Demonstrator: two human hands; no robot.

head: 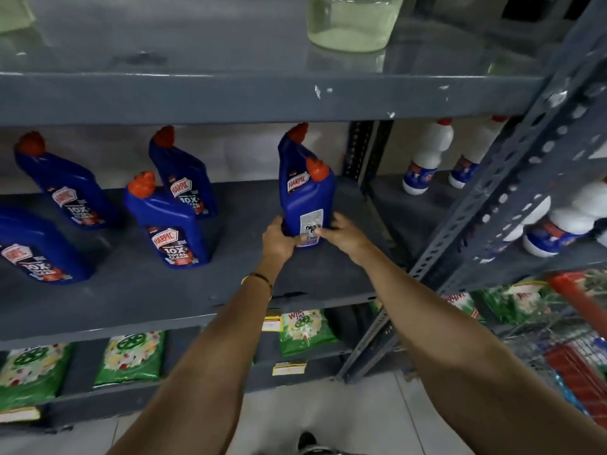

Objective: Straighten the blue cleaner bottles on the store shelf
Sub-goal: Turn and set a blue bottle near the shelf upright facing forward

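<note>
Near the centre of the frame, your left hand [279,236] and right hand [341,233] grip the base of a blue bottle [303,211] from both sides, fingers wrapped around it, back label facing you. It stands on the grey shelf [147,290] just before another blue bottle [292,159]. Four more blue bottles [170,224] stand scattered at left.
</note>
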